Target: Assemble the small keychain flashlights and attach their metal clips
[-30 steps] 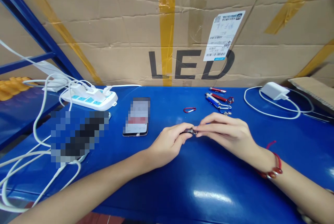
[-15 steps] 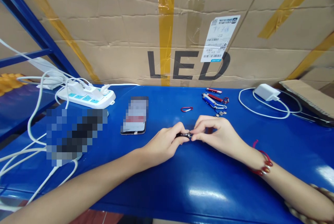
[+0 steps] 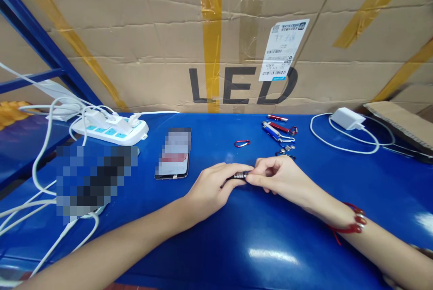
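Between my hands, low over the blue table, is a small black penlight (image 3: pixel 240 175) with a silvery end. My left hand (image 3: pixel 216 184) closes around its body from the left, thumb below and fingers above. At the right end, my right hand (image 3: pixel 275 175) pinches the tip between thumb and bent fingers. Just beyond my right hand lie several button cells (image 3: pixel 288 148) and a thin black clip (image 3: pixel 286 155), partly hidden by the hand. Behind them are a blue penlight (image 3: pixel 271 131) and red penlights (image 3: pixel 278 118). A red carabiner (image 3: pixel 242 144) lies alone to their left.
A phone (image 3: pixel 172 154) lies left of my hands. Further left are a blurred dark device (image 3: pixel 101 181), a white power strip (image 3: pixel 111 132) and loose white cables. A white charger (image 3: pixel 347 119) with its cord sits at the right. A large cardboard box (image 3: pixel 152 46) stands behind the table.
My right hand has turned and its fingers have curled in tighter at the penlight's end. My left fingers have straightened somewhat along the body. The black clip now shows beyond my right hand.
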The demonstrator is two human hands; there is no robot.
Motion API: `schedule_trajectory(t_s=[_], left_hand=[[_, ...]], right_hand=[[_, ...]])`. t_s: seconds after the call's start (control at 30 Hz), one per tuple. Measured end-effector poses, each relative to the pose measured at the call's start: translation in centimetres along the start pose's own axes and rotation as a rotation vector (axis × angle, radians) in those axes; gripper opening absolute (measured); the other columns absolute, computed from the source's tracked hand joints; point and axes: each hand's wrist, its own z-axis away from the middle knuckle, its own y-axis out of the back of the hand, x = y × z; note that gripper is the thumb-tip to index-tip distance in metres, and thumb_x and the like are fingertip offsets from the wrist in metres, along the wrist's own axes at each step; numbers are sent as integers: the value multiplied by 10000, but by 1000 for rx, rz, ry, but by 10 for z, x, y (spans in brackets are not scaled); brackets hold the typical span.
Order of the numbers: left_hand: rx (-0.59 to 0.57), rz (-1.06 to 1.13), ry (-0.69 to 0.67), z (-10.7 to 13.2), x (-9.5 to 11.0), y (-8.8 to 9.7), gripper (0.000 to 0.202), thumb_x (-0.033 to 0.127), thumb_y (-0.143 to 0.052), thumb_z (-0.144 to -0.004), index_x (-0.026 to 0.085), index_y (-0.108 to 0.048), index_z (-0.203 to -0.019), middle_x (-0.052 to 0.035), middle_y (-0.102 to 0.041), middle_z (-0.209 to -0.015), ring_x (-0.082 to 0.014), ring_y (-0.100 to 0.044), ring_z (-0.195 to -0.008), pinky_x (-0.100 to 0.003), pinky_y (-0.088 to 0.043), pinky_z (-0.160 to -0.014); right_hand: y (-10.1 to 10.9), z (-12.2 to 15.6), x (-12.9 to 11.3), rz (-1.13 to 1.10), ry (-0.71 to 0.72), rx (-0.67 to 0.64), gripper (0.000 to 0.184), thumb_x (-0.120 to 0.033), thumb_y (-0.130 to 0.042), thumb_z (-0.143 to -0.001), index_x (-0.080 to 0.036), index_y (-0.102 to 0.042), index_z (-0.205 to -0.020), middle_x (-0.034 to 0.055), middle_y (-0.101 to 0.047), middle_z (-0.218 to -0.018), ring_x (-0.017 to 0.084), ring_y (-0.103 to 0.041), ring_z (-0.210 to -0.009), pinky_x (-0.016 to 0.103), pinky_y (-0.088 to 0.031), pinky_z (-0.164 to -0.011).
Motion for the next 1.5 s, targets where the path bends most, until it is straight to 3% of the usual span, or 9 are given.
schedule_trajectory(t_s=[0.13, 0.23, 0.37, 0.47, 0.63, 0.77, 1.0, 1.27, 1.5], left_hand=[[7, 3, 33, -2, 2, -1, 210, 169, -472, -856, 226, -608, -1007, 10, -671, -970, -132, -607, -872, -213, -442, -816], [-10, 0, 97, -3, 4, -2, 200, 185, -456, -867, 219, -601, -1000, 5, -667, -957, -135, -608, -860, -209, -446, -792], [-44, 23, 136, -3, 7, -2, 224, 177, -422, -878, 196, -589, -1026, -10, -659, -955, -127, -601, -825, -199, -445, -767], [-97, 27, 132, -2, 7, 0, 241, 151, -410, -875, 199, -587, -1032, -4, -655, -938, -117, -592, -798, -193, -436, -754], [-174, 46, 101, 0, 4, 2, 219, 142, -409, -876, 205, -593, -977, 14, -651, -899, -100, -588, -784, -167, -423, -729], [-237, 49, 36, 1, 5, 4, 205, 137, -391, -885, 199, -574, -955, 10, -644, -954, -102, -583, -874, -171, -407, -799], [-287, 124, 52, 2, 7, 6, 134, 154, -397, -893, 196, -523, -914, 3, -632, -972, -102, -581, -919, -173, -410, -807], [-218, 156, 70, 2, 3, 3, 86, 159, -433, -878, 195, -484, -820, 11, -643, -914, -104, -601, -889, -176, -433, -757], [-76, 155, 79, 5, 2, -2, 74, 161, -489, -841, 190, -494, -773, 7, -653, -881, -122, -618, -872, -178, -465, -716]], right_hand=[[3, -2, 6, 99, 108, 83, 326, -381, -741, -581, -147, -525, -512, -46, -475, -430, 55, -388, -396, 182, -302, -385], [8, -3, 10, 246, 358, 181, 242, -347, -737, -618, -149, -598, -625, -4, -565, -593, 70, -455, -456, 194, -363, -418], [17, -2, 10, 399, 707, 95, 87, -241, -650, -748, -192, -673, -816, 38, -604, -812, 95, -556, -600, 204, -455, -525], [23, -2, 10, 464, 830, 4, 112, -154, -586, -798, -203, -686, -807, 39, -592, -832, 102, -583, -699, 201, -475, -615], [26, -4, 15, 471, 815, -95, 144, -139, -554, -820, -189, -674, -760, 34, -560, -829, 88, -578, -670, 198, -462, -609], [25, -2, 18, 503, 826, -126, 159, -183, -527, -845, -198, -667, -770, 27, -543, -822, 73, -550, -613, 196, -429, -563], [25, 1, 17, 605, 884, -108, 147, -183, -557, -831, -213, -676, -752, 8, -534, -792, 37, -480, -531, 174, -336, -479], [23, 2, 20, 617, 863, -60, 139, -190, -563, -822, -205, -671, -736, 1, -534, -761, 39, -468, -506, 179, -330, -473], [9, 6, 14, 443, 777, 46, 193, -220, -590, -795, -150, -599, -615, 10, -506, -652, 86, -473, -562, 208, -369, -500]])
